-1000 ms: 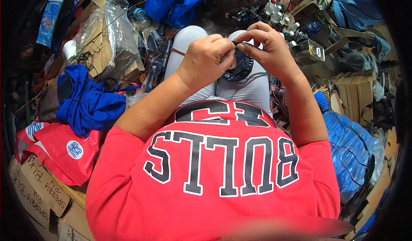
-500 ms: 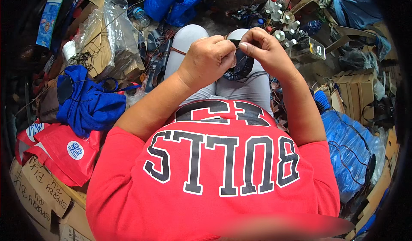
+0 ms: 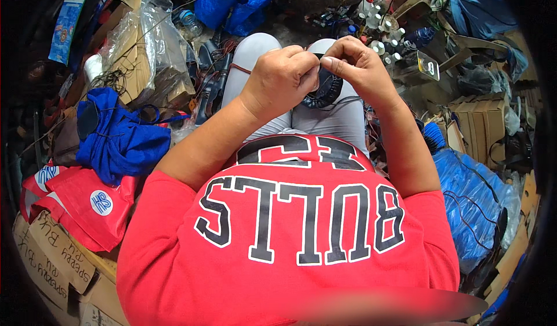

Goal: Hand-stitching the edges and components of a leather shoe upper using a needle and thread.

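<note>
A dark, curved piece with a puckered edge (image 3: pixel 324 96), perhaps a shoe upper, rests between my knees below my hands. My left hand (image 3: pixel 279 78) is closed in a fist over its left side, fingers curled inward. Close against it, my right hand (image 3: pixel 362 65) pinches with thumb and forefinger at the top of the dark piece. What exactly is between those fingertips is too small to make out. The left hand and the right fingers hide much of the piece. My grey trouser legs (image 3: pixel 255 46) lie beneath, with a brown cord across the left knee.
Several white-capped bottles (image 3: pixel 387 27) stand at the far right. A blue plastic bag (image 3: pixel 235 1) lies ahead. Blue cloth (image 3: pixel 119 137) and a red bag (image 3: pixel 96 216) are on my left. A blue plastic-wrapped bundle (image 3: pixel 470 204) and cardboard (image 3: pixel 484 126) sit on my right.
My hands stay nearly in place. My right fingers shift very slightly, and the dark piece turns a little beneath them, showing more of its puckered edge.
</note>
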Tool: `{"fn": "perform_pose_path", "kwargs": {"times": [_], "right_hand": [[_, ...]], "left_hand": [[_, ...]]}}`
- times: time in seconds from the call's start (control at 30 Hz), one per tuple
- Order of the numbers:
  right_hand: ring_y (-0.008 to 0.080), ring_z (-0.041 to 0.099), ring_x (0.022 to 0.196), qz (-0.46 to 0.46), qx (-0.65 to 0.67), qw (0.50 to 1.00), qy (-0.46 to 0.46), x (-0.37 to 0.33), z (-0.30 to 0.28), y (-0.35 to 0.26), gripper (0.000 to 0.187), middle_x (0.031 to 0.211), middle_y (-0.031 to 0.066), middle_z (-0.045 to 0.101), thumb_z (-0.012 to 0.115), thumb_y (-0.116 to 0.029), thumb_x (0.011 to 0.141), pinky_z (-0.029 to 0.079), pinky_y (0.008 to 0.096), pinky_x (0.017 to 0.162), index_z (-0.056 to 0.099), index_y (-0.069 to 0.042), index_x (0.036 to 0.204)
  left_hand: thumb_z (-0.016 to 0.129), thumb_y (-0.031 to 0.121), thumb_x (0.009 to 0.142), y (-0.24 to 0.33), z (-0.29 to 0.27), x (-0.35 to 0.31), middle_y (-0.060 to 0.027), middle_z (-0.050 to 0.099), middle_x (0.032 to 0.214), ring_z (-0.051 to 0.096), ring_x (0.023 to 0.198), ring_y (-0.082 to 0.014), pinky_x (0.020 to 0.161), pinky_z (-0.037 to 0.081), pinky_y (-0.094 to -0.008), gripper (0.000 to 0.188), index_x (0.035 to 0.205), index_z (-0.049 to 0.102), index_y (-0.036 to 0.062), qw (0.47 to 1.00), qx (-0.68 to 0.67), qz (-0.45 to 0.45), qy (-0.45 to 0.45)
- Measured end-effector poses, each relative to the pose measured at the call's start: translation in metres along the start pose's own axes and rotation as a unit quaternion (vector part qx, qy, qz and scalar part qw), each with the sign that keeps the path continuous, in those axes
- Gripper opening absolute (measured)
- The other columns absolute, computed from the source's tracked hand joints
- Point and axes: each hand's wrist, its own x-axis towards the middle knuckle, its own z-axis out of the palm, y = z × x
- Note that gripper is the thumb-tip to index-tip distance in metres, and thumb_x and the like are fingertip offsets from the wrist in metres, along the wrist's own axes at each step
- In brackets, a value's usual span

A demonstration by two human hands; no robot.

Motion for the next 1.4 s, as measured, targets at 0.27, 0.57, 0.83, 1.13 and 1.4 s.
{"fn": "perform_pose_path", "kwargs": {"times": [0.27, 0.57, 0.83, 1.13, 1.4], "right_hand": [[0.0096, 0.052, 0.078, 0.081, 0.354, 0.927, 0.088, 0.0, 0.023, 0.003, 0.013, 0.083, -0.0003, 0.059, 0.065, -0.015, 0.085, 0.04, 0.0246, 0.072, 0.063, -0.004, 0.09], [0.0118, 0.056, 0.08, -0.005, 0.554, 0.823, 0.128, 0.012, -0.046, 0.005, 0.019, 0.087, 0.0009, 0.059, 0.056, -0.026, 0.093, 0.044, 0.0325, 0.074, 0.061, -0.007, 0.097], [0.0116, 0.055, 0.078, -0.086, -0.091, 0.992, -0.025, 0.013, -0.016, -0.042, 0.016, 0.084, 0.0021, 0.06, 0.066, -0.014, 0.083, 0.044, 0.026, 0.07, 0.071, -0.005, 0.095], [0.0236, 0.06, 0.08, -0.183, -0.39, 0.901, -0.057, 0.018, -0.009, -0.048, 0.008, 0.08, 0.0047, 0.061, 0.068, -0.013, 0.069, 0.045, 0.0346, 0.071, 0.069, -0.008, 0.076], [0.022, 0.059, 0.079, -0.248, -0.436, 0.856, 0.126, 0.014, 0.009, -0.035, 0.01, 0.084, 0.0031, 0.061, 0.068, -0.015, 0.066, 0.044, 0.0345, 0.072, 0.062, -0.009, 0.072]], "left_hand": [[0.066, 0.002, 0.073, 0.001, -0.002, 0.008, -0.0127, 0.062, 0.074, 0.062, 0.066, -0.0282, 0.059, 0.048, -0.0334, 0.007, 0.079, 0.061, 0.0025, 0.999, -0.032, -0.003, 0.02], [0.066, 0.001, 0.073, -0.006, -0.003, -0.006, -0.0132, 0.062, 0.073, 0.06, 0.066, -0.0285, 0.058, 0.047, -0.0337, 0.007, 0.078, 0.061, 0.0015, 0.998, -0.061, -0.024, 0.017], [0.064, 0.0, 0.072, -0.004, -0.012, -0.002, -0.0125, 0.06, 0.073, 0.06, 0.065, -0.0302, 0.058, 0.047, -0.0358, 0.011, 0.083, 0.062, 0.0025, 1.0, -0.009, 0.008, -0.009], [0.065, 0.006, 0.071, 0.003, -0.012, 0.001, -0.0105, 0.055, 0.07, 0.057, 0.063, -0.03, 0.058, 0.045, -0.0392, 0.011, 0.081, 0.061, 0.0058, 0.996, 0.073, 0.038, -0.032], [0.063, 0.009, 0.074, -0.003, -0.006, 0.002, -0.012, 0.06, 0.07, 0.06, 0.065, -0.0293, 0.058, 0.048, -0.0373, 0.008, 0.074, 0.058, 0.0032, 0.998, -0.033, -0.06, -0.006]]}}
